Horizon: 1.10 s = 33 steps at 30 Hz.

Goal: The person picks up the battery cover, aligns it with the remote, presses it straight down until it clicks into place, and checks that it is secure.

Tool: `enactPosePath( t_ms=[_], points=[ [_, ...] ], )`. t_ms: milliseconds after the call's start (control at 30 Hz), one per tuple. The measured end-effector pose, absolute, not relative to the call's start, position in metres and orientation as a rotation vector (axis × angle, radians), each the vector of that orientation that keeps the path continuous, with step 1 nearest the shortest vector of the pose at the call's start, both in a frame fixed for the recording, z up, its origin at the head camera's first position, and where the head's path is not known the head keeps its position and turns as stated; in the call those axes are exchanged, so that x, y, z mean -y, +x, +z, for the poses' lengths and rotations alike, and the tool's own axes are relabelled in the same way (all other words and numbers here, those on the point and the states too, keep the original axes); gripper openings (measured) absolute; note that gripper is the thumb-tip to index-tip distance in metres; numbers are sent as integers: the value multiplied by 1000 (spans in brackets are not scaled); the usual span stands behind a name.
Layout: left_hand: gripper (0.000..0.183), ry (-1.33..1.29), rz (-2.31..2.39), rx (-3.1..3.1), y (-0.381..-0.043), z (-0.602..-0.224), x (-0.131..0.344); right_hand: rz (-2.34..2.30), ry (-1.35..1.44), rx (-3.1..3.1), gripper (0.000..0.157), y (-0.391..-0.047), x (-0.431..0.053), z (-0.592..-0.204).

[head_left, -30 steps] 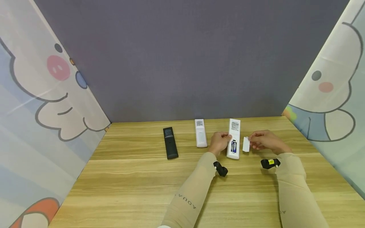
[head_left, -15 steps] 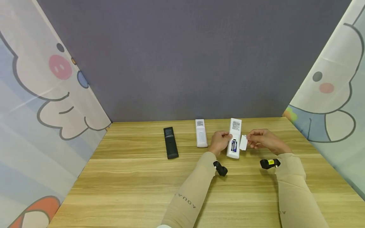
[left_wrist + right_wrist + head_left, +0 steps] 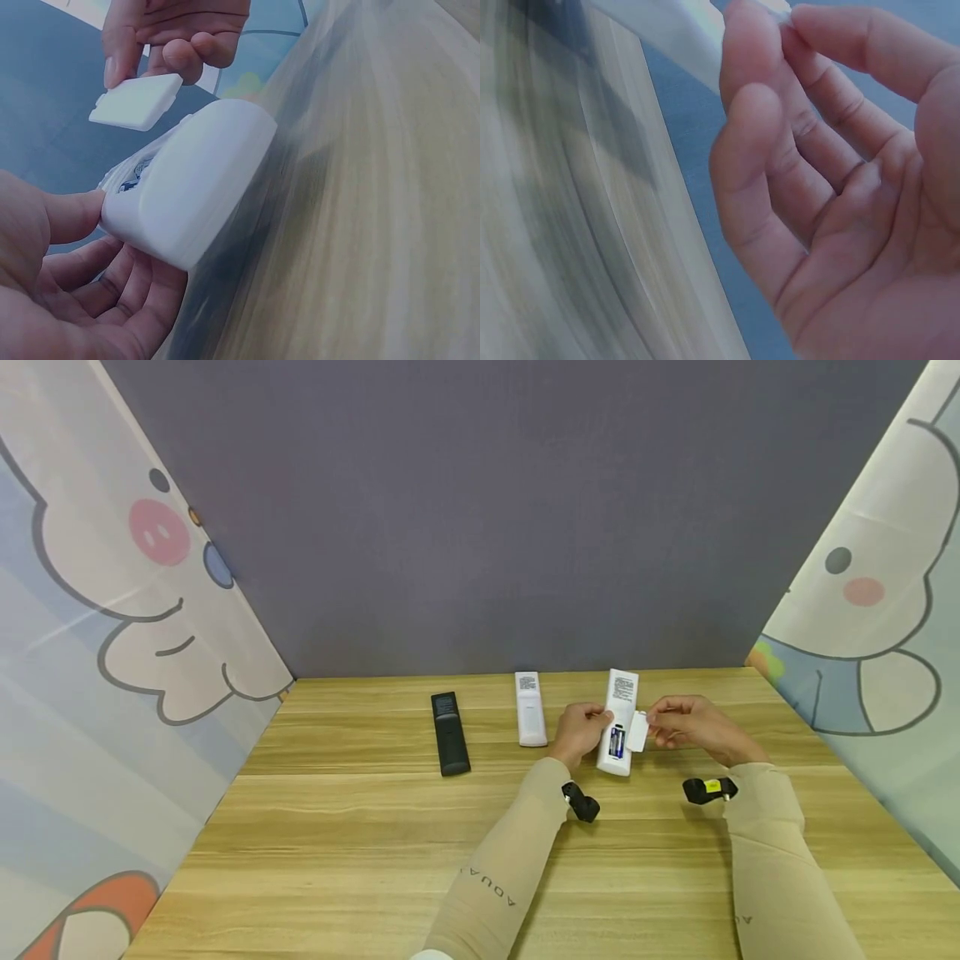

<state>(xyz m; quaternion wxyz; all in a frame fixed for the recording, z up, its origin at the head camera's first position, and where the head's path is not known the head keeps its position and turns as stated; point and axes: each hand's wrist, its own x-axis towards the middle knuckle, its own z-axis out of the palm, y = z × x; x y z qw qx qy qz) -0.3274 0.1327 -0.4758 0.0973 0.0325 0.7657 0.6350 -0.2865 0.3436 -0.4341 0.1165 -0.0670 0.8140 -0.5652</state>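
My left hand (image 3: 579,733) grips a white remote control (image 3: 621,693) by its left side, thumb on the back face. The remote lies back side up, and two blue-and-silver batteries (image 3: 617,742) show in its uncovered compartment. In the left wrist view the remote's rounded end (image 3: 214,176) is raised off the wood. Between thumb and fingertips, my right hand (image 3: 693,727) pinches a small white battery cover (image 3: 637,732). The cover (image 3: 139,103) is tilted, close beside the compartment, and overlaps the remote's right edge in the head view. In the right wrist view, fingers mostly hide the cover.
A second white remote (image 3: 530,710) lies face down left of my left hand. Farther left is a black remote (image 3: 450,735), also back side up. A grey partition (image 3: 480,527) stands along the rear edge of the wooden table (image 3: 337,843), with cartoon-printed cloths at both sides.
The right hand has brought the battery cover left and slightly up, from beside the remote to overlapping its right edge, tilting it on the way. The left hand keeps its grip on the remote.
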Motion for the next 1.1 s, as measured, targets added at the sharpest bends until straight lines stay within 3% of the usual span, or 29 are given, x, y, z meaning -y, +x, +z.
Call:
enactPosePath(
  t_ms=[433, 767, 1100],
  points=[
    [25, 101, 1877, -2278, -327, -475, -133, -1647, -227, -2399, 15, -290, -340, -437],
    [24, 96, 1889, -2288, -330, -474, -133, -1613, -286, -2422, 29, -290, -332, -435],
    [24, 88, 1905, -2262, -332, -474, -133, -1616, -306, -2416, 30, -292, -326, -435]
  ],
)
